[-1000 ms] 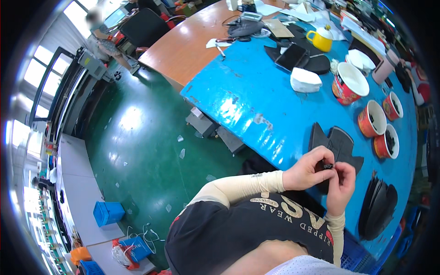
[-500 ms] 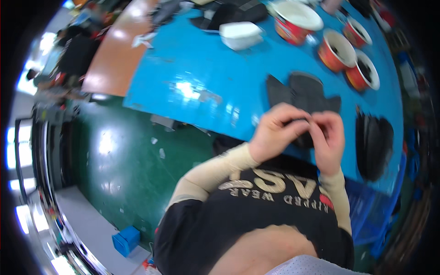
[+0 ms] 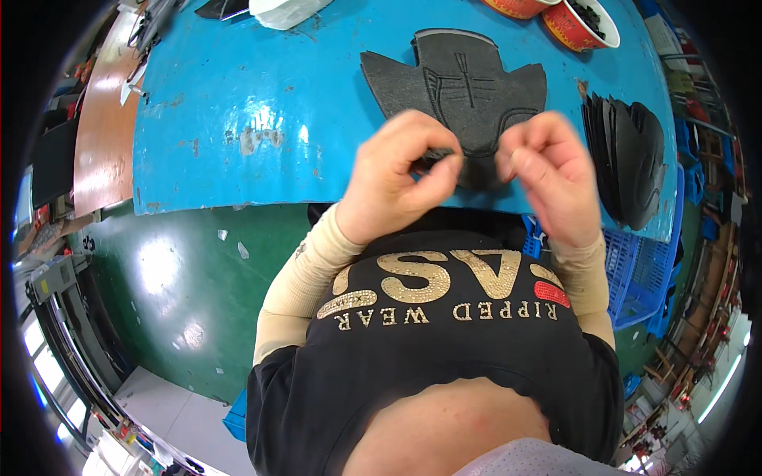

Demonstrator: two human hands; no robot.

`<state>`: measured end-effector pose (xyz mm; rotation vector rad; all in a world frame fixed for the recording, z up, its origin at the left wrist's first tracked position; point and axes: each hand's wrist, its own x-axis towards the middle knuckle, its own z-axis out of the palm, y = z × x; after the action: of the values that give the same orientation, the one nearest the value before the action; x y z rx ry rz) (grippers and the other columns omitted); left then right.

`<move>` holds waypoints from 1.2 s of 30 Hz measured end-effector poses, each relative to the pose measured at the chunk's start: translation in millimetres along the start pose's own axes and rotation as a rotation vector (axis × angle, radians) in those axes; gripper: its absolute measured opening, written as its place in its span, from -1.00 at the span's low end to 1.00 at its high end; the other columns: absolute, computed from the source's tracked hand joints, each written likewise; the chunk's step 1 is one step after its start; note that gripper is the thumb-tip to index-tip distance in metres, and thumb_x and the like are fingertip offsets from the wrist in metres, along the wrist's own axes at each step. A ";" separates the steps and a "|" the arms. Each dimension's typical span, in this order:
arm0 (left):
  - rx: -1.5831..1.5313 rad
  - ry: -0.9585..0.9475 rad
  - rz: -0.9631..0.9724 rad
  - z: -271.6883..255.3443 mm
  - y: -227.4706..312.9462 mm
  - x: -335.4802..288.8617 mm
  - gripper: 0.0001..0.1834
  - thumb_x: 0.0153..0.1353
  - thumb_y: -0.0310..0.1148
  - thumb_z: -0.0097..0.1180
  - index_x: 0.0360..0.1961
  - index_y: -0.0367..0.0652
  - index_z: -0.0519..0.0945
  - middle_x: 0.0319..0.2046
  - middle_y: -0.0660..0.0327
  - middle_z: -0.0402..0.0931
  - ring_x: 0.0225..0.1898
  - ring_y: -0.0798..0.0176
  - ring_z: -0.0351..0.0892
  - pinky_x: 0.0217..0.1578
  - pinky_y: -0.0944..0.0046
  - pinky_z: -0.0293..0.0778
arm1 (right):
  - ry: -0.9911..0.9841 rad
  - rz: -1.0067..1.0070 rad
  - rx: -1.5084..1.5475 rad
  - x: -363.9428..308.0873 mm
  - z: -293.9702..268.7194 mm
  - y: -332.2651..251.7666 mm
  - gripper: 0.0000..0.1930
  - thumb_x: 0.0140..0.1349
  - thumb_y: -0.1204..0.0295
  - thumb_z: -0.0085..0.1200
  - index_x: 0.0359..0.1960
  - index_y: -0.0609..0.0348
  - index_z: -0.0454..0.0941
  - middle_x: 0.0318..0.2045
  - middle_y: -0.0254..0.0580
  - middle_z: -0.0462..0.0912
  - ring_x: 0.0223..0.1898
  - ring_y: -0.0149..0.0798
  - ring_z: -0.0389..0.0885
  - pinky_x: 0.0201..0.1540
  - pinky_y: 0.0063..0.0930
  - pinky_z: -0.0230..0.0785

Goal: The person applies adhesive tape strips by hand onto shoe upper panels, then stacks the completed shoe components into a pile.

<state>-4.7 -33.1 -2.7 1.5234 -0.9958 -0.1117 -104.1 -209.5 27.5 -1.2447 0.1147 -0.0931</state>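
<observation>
My left hand point(image 3: 409, 174) is closed, its fingers curled round a small dark piece point(image 3: 432, 156) that is mostly hidden, so its kind does not show. To its right, slightly blurred, my right hand point(image 3: 556, 170) has thumb and forefinger pinched together; whatever may be between them is too small to make out. Just beyond both hands a flat black cut piece point(image 3: 468, 87) with winged sides and grooved lines lies on the blue tabletop point(image 3: 317, 151). Its near end lies between my hands.
A fanned stack of black cut pieces point(image 3: 627, 163) lies on the right. Red paper tubs point(image 3: 583, 32), one holding dark bits, stand at the far right. A white container point(image 3: 286, 9) sits at the far edge of view. A blue plastic crate point(image 3: 631, 278) is below the table's right edge.
My hands have moved apart from their close pinch together. The view has shifted, and the flat black piece now shows more fully beyond them.
</observation>
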 end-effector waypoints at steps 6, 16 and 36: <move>0.442 0.004 0.159 -3.9 -14.2 14.6 -0.75 -0.10 -0.64 0.11 -0.32 -0.19 0.57 -0.48 0.19 0.45 -0.52 0.24 0.46 -0.52 0.35 0.38 | 0.191 -0.450 -1.098 44.2 -32.9 7.6 -0.82 0.09 0.59 0.07 -0.28 0.20 0.36 -0.48 -0.24 0.53 -0.45 -0.34 0.56 -0.38 -0.55 0.38; 0.674 -0.212 0.119 3.1 -7.2 22.1 -0.70 -0.10 -0.54 0.10 -0.24 -0.17 0.55 -0.55 0.21 0.34 -0.50 0.15 0.44 -0.48 0.24 0.41 | 0.044 -0.427 -1.308 56.0 -38.4 10.0 -0.84 0.13 0.62 0.04 -0.29 0.22 0.33 -0.44 -0.22 0.51 -0.44 -0.32 0.54 -0.37 -0.54 0.37; 0.875 -0.184 0.126 42.2 0.7 42.6 -0.87 -0.17 -0.36 0.08 -0.60 -0.19 0.57 -0.54 0.15 0.49 -0.45 0.15 0.54 -0.52 0.21 0.44 | -0.090 -0.401 -1.457 55.2 -48.1 -7.4 -0.88 0.18 0.61 -0.07 -0.25 0.23 0.41 -0.34 -0.05 0.50 -0.30 -0.06 0.51 -0.24 -0.37 0.36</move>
<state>-3.6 -92.2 7.3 2.2562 -1.3812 0.3218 -56.1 -264.3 17.3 -2.7153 -0.1997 -0.3346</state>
